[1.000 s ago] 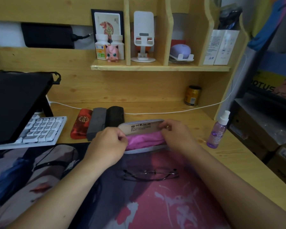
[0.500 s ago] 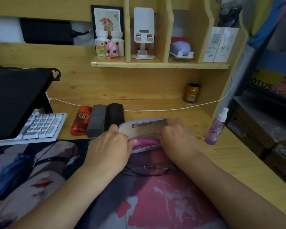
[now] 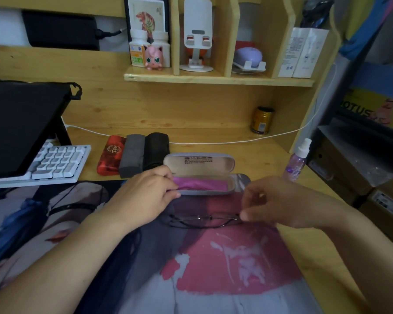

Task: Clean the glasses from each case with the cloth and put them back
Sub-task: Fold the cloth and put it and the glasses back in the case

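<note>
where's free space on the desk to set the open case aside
Bare wood lies right of the open case, between the white cable and spray bottle. Crowded left: three closed cases and keyboard. Glasses occupy the mat ahead.

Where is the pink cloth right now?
In the head view, the pink cloth lies inside the open grey case at centre, with the left hand touching its left end and the glasses on the mat just below.
</note>
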A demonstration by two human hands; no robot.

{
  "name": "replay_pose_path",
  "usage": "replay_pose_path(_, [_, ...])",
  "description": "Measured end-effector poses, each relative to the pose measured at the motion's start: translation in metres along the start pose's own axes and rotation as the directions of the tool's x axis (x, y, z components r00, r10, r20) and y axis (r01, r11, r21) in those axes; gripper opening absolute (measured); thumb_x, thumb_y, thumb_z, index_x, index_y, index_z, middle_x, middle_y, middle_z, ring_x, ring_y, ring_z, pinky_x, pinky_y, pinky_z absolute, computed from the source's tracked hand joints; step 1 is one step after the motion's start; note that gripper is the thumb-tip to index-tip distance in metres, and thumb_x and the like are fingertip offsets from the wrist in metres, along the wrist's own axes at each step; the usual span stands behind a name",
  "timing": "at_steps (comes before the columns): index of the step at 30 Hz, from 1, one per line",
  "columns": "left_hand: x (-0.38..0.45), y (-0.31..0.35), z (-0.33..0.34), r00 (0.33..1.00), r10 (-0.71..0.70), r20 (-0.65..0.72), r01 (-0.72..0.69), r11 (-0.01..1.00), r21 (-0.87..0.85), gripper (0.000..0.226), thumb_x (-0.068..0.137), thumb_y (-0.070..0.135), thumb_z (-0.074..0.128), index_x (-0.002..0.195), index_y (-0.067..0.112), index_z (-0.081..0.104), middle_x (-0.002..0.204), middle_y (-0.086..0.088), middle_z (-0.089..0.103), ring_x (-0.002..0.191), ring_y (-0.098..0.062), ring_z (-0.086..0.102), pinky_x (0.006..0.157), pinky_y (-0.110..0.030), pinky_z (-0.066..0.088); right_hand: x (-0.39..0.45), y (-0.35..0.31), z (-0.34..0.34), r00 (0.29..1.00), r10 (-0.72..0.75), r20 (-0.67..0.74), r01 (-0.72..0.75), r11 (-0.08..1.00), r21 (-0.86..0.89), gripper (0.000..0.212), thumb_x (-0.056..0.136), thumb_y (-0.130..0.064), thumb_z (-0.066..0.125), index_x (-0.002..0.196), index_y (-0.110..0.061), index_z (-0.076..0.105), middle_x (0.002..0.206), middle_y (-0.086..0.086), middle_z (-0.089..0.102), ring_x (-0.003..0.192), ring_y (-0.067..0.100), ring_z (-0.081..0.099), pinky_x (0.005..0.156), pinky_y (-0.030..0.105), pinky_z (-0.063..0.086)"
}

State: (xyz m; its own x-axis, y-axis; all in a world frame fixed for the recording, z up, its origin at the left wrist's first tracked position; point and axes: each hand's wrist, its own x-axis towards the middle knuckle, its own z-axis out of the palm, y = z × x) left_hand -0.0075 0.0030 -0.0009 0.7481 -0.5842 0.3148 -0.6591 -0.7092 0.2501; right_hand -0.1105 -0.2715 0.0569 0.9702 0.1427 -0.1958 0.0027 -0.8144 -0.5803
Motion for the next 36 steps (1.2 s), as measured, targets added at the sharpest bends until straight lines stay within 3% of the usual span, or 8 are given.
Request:
replay_pose_path(2, [0.001,-0.002,0.001,1.000,0.008,-0.022,-0.009,0.998,-0.061,0.013,0.094,0.039,0.068,0.096,0.033,0.080,0.097,0.019,0.058,0.083,-0.003,0.058,0.077,-0.036,0.053,-0.001,0.008,0.006,0.992,0.091,0.089,-0.092,0.996,0.008,0.021,0.081,-0.033,0.082,0.092,-0.019,0.070,0.083,0.008,0.070,0.063,0.006,0.061,0.059,0.022,0.050])
replay_pose_path(6, [0.001,-0.011,0.004,0.999,0.006,-0.041,-0.012,0.989,-0.147,0.012,0.092,0.030,0.072,0.102,0.031,0.079,0.098,0.022,0.063,0.088,-0.001,0.062,0.083,-0.031,0.053,0.008,0.007,0.025,0.995,0.070,-0.074,-0.074,0.996,-0.049,0.018,0.077,-0.035,0.085,0.083,-0.024,0.072,0.074,-0.009,0.066,0.063,-0.003,0.058,0.058,0.014,0.044])
replay_pose_path(13, [-0.007,-0.022,0.005,0.999,0.047,-0.027,-0.051,0.978,-0.201,0.024,0.095,0.016,0.068,0.114,0.028,0.077,0.107,0.029,0.061,0.094,-0.003,0.066,0.088,-0.022,0.052,0.005,0.002,0.033,0.990,0.054,-0.134,-0.012,0.954,0.301,0.007,0.086,-0.009,0.075,0.080,-0.011,0.072,0.064,-0.001,0.064,0.059,0.009,0.057,0.054,0.022,0.046])
replay_pose_path(18, [-0.007,-0.022,0.010,0.996,0.038,-0.076,-0.057,0.962,-0.267,0.022,0.095,0.012,0.068,0.109,0.025,0.080,0.103,0.024,0.065,0.100,0.002,0.063,0.089,-0.013,0.048,0.001,-0.009,0.008,0.910,0.072,-0.409,0.188,0.808,0.559,0.009,0.096,-0.003,0.061,0.098,0.005,0.064,0.082,0.016,0.067,0.073,0.024,0.061,0.062,0.024,0.053])
replay_pose_path(23, [-0.006,-0.020,0.016,0.993,0.082,-0.090,-0.103,0.960,-0.261,0.024,0.093,0.011,0.070,0.109,0.026,0.080,0.099,0.019,0.065,0.095,-0.001,0.063,0.084,-0.022,0.053,0.014,-0.041,-0.031,0.696,-0.239,-0.677,0.334,0.942,0.011,0.008,0.096,-0.016,0.063,0.098,-0.019,0.070,0.086,-0.006,0.069,0.077,0.004,0.062,0.069,0.020,0.053])
replay_pose_path(26, [-0.007,-0.019,0.015,0.992,0.091,-0.088,-0.110,0.962,-0.251,0.024,0.093,0.010,0.071,0.109,0.025,0.080,0.100,0.017,0.066,0.094,-0.001,0.062,0.084,-0.023,0.053,0.034,-0.065,-0.035,0.617,-0.586,-0.526,0.398,0.808,-0.433,0.010,0.095,-0.013,0.064,0.097,-0.017,0.073,0.091,-0.007,0.067,0.085,0.007,0.062,0.079,0.029,0.052])
replay_pose_path(31, [-0.007,-0.020,0.013,0.990,0.107,-0.089,-0.126,0.959,-0.254,0.023,0.093,0.009,0.070,0.104,0.027,0.081,0.102,0.013,0.067,0.099,-0.002,0.061,0.087,-0.025,0.052,0.076,-0.083,0.009,0.692,-0.722,-0.008,0.443,0.433,-0.785,0.009,0.092,-0.010,0.060,0.093,-0.019,0.060,0.095,-0.001,0.059,0.075,0.026,0.062,0.065,0.040,0.051])
replay_pose_path(36, [-0.007,-0.020,0.008,0.996,0.057,-0.063,-0.073,0.957,-0.283,0.020,0.093,0.014,0.071,0.104,0.028,0.081,0.107,0.016,0.069,0.103,0.002,0.062,0.094,-0.021,0.050,0.101,-0.068,0.048,0.717,-0.695,0.052,0.395,0.345,-0.851,0.008,0.084,-0.016,0.071,0.089,-0.018,0.066,0.091,0.001,0.059,0.070,0.023,0.062,0.051,0.031,0.031])
